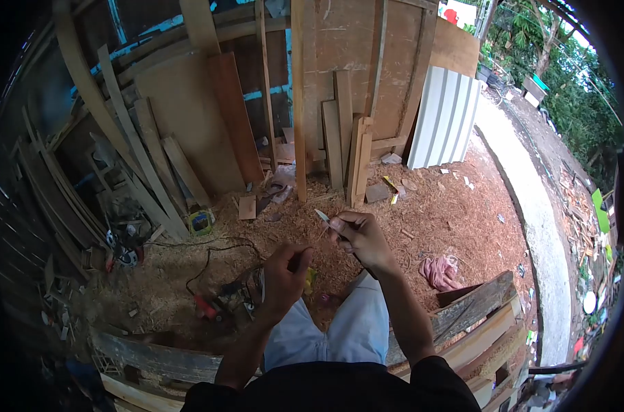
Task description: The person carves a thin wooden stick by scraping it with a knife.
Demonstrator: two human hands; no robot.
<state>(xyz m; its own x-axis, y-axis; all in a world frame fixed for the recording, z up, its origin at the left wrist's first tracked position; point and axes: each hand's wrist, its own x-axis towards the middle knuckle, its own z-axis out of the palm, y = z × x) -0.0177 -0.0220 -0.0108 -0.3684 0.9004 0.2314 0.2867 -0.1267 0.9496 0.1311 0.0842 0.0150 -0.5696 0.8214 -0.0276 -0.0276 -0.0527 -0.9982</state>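
My right hand [360,239] is raised in front of me, thumb and fingers pinched together. From the pinch a small pale pointed blade [321,215] sticks out to the upper left; its other end is hidden by the fingers. Lower and to the left, my left hand [286,271] is closed with the fingers curled in. Whether it holds something small I cannot make out. A gap separates the two hands, and both are above my light-coloured trousers.
Wood shavings [456,213] cover the ground. Boards [339,137] lean on the plywood wall ahead, beside a corrugated sheet [444,117]. A power tool with a red part [206,307] and a cord lies at left. A pink cloth [441,272] lies right, near a wooden bench [477,309].
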